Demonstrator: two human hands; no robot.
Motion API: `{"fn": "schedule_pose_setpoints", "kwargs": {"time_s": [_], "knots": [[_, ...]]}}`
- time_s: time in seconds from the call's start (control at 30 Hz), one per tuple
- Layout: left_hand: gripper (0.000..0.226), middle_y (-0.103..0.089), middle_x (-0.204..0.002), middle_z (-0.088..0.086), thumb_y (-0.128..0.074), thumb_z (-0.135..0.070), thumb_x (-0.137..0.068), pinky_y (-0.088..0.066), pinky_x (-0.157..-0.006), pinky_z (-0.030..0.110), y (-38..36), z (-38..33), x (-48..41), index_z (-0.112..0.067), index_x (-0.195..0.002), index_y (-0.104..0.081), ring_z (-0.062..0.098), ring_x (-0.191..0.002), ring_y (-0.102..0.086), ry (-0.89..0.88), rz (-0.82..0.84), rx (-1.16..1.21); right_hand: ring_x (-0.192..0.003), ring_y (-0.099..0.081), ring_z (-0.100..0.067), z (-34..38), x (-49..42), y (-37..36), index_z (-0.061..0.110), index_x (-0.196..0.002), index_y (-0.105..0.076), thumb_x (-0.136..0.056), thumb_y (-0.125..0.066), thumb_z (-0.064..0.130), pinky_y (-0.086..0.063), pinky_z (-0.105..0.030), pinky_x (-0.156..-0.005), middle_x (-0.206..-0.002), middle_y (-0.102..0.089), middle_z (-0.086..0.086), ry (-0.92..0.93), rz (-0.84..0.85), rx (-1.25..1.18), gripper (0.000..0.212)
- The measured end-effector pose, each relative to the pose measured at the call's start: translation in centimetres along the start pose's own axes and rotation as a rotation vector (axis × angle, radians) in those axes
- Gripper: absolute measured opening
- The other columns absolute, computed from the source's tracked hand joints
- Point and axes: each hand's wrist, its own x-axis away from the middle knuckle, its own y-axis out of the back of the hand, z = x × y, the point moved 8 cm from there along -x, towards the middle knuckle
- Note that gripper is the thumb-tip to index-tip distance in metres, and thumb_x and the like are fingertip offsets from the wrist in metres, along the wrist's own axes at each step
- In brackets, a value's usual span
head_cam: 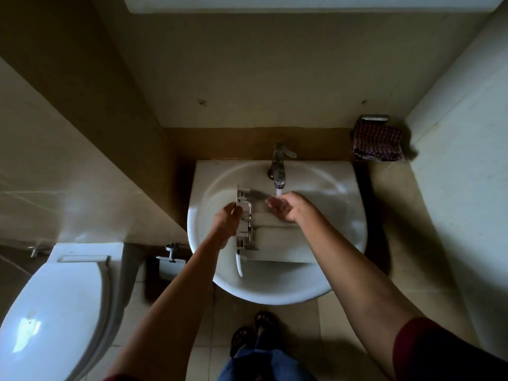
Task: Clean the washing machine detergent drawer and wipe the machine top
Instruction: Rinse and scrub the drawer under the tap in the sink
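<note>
The white detergent drawer [270,243] lies across the white sink basin [349,235], its front panel on the left side. My left hand [226,220] grips the drawer's front end. My right hand [286,207] is held cupped, palm up, over the drawer's far end under the water stream running from the chrome tap [279,166]. The washing machine is not in view.
A checked cloth [378,143] hangs on a holder on the wall to the right of the sink. A closed white toilet [55,306] stands at the left, with a paper holder [170,257] between it and the basin. My sandalled feet [253,334] stand on the tiled floor.
</note>
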Motion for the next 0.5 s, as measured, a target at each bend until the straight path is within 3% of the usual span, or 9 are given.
{"fn": "schedule_pose_setpoints", "kwargs": {"time_s": [0.13, 0.2, 0.3, 0.33, 0.4, 0.43, 0.5], "knots": [[0.024, -0.061, -0.081, 0.008, -0.041, -0.024, -0.099, -0.043, -0.054, 0.025, 0.0, 1.1, -0.6, -0.014, -0.104, -0.063, 0.019, -0.067, -0.056, 0.074, 0.030, 0.029, -0.064, -0.060, -0.022, 2.0, -0.5, -0.6, -0.004, -0.080, -0.048, -0.101, -0.032, 0.000, -0.051, -0.020, -0.043, -0.080, -0.055, -0.017, 0.089, -0.016, 0.018, 0.027], [0.027, -0.062, -0.086, 0.011, -0.041, -0.022, -0.098, -0.043, -0.064, 0.029, -0.2, 1.3, -1.1, -0.013, -0.108, -0.065, 0.024, -0.074, -0.057, 0.087, 0.035, 0.044, -0.064, -0.061, -0.021, 2.4, -0.8, -0.9, -0.001, -0.080, -0.048, -0.102, -0.027, -0.001, -0.050, -0.018, -0.043, -0.084, -0.051, -0.014, 0.093, -0.030, 0.043, 0.030], [0.031, -0.061, -0.100, 0.014, -0.043, -0.021, -0.099, -0.041, -0.078, 0.031, -0.5, 1.4, -1.9, -0.008, -0.119, -0.063, 0.025, -0.090, -0.055, 0.089, 0.039, 0.036, -0.083, -0.061, -0.022, 2.7, -1.4, -0.9, -0.004, -0.091, -0.053, -0.100, -0.036, -0.001, -0.054, -0.017, -0.057, -0.091, -0.054, -0.010, 0.071, -0.042, 0.042, 0.020], [0.030, -0.059, -0.100, 0.013, -0.043, -0.021, -0.100, -0.038, -0.079, 0.029, -0.6, 1.3, -1.9, -0.007, -0.118, -0.063, 0.023, -0.092, -0.052, 0.088, 0.047, 0.034, -0.077, -0.062, -0.021, 2.7, -1.6, -0.8, -0.004, -0.088, -0.053, -0.099, -0.038, -0.002, -0.054, -0.018, -0.051, -0.089, -0.055, -0.011, 0.054, -0.050, 0.068, 0.018], [0.027, -0.055, -0.101, 0.017, -0.042, -0.021, -0.101, -0.034, -0.080, 0.029, -1.1, 1.3, -2.0, -0.007, -0.110, -0.063, 0.023, -0.093, -0.046, 0.115, 0.099, 0.069, -0.045, -0.060, -0.018, 2.6, -1.7, -0.7, -0.002, -0.080, -0.050, -0.099, -0.039, -0.002, -0.046, -0.019, -0.032, -0.080, -0.052, -0.012, -0.005, -0.051, 0.138, 0.022], [0.029, -0.057, -0.105, 0.023, -0.042, -0.022, -0.101, -0.033, -0.081, 0.029, -1.3, 1.4, -2.2, -0.004, -0.110, -0.063, 0.022, -0.094, -0.044, 0.124, 0.113, 0.056, -0.035, -0.055, -0.015, 2.5, -1.6, -0.8, -0.001, -0.079, -0.048, -0.100, -0.038, -0.002, -0.042, -0.018, -0.030, -0.078, -0.050, -0.012, -0.032, -0.035, 0.179, 0.023], [0.036, -0.059, -0.123, 0.021, -0.042, -0.026, -0.101, -0.035, -0.083, 0.025, -1.5, 1.3, -2.9, -0.003, -0.125, -0.058, 0.016, -0.096, -0.046, 0.115, 0.119, -0.026, -0.044, -0.055, -0.013, 2.3, -1.3, -1.1, -0.001, -0.079, -0.049, -0.099, -0.035, -0.005, -0.046, -0.014, -0.043, -0.080, -0.052, -0.011, -0.075, 0.033, 0.338, 0.024]]}}
